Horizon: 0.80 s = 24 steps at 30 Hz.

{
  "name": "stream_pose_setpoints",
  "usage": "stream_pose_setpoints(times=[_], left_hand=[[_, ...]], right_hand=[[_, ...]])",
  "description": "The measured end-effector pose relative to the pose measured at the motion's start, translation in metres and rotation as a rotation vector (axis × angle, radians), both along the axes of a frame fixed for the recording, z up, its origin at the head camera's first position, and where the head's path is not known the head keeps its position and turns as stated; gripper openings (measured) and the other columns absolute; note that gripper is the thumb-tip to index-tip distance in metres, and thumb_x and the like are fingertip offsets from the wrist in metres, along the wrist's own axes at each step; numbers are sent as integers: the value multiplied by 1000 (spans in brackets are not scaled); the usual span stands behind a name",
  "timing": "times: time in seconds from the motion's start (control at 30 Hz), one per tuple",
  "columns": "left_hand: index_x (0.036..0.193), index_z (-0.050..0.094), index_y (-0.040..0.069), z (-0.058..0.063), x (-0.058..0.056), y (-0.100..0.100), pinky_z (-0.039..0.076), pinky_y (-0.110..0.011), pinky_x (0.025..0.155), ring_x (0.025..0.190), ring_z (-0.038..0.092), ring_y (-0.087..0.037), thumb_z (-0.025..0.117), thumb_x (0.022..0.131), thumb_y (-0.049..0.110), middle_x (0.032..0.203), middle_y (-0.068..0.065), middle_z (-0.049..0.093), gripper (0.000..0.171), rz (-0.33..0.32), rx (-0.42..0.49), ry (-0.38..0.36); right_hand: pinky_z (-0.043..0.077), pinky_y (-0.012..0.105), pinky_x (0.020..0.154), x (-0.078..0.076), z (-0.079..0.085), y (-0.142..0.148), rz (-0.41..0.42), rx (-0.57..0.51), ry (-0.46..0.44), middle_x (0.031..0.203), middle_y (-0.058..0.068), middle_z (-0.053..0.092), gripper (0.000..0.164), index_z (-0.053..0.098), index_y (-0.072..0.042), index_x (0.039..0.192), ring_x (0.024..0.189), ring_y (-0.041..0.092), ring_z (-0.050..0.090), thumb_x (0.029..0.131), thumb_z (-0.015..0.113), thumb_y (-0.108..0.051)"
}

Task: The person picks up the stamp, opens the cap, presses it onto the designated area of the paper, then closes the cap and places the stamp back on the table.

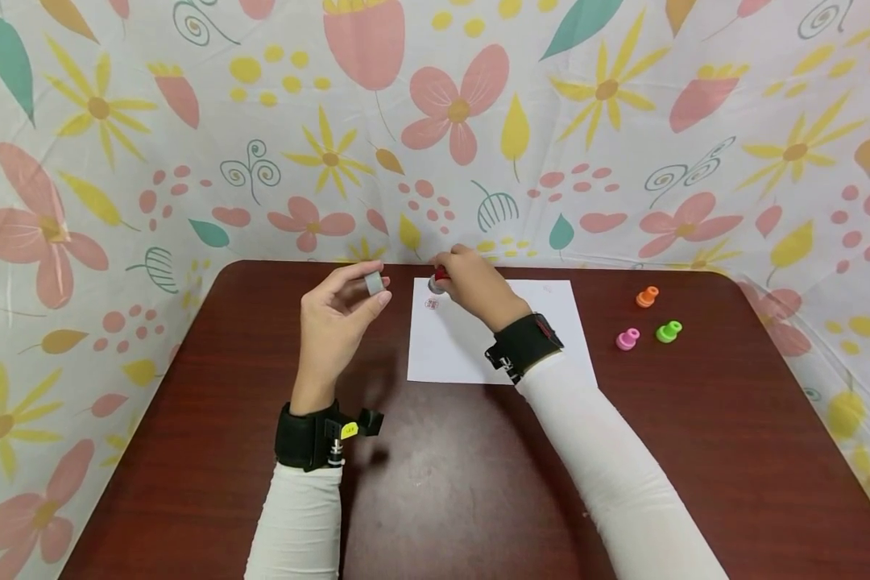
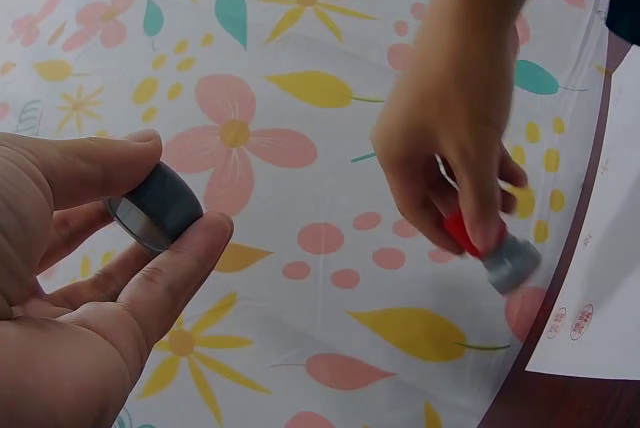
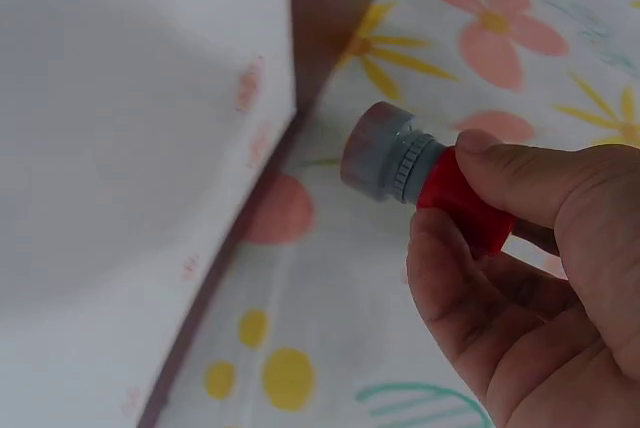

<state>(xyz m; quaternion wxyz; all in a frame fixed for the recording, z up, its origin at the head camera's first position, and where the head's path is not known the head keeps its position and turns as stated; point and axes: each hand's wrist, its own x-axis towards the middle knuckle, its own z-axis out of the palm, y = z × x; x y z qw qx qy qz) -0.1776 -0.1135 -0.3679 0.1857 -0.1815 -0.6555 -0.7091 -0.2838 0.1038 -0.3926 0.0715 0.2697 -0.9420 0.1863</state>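
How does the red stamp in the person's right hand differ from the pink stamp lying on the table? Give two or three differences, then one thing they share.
The red stamp is gripped by the right hand above the white paper; the pink stamp sits untouched on the table, off the paper. The red stamp has a grey base; the pink stamp looks pink all over. The red stamp is tilted in the hand; the pink stamp rests on the table. Both are small knob-handled stamps.

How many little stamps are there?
4: a red one in the right hand over the paper; orange, pink and green on the table's right.
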Motion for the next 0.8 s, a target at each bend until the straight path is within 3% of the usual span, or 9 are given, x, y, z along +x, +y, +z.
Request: stream_pose_setpoints(times=[0.3,0.8], left_hand=[[122,70,-7,0,0,3,63,-31,85,102,74,-25,77,86,-10,115,-2,72,37,-6,-1,-11],[125,72,1,-5,1,17,62,-28,85,103,71,-25,77,89,-4,119,-20,69,37,-86,-93,-33]], right_hand=[[60,39,83,28,23,26,20,-101,138,101,16,64,19,69,-1,112,94,29,64,96,74,-9],[60,34,80,88,31,43,26,-387,196,102,5,66,28,71,-7,112,85,16,65,87,83,-6]])
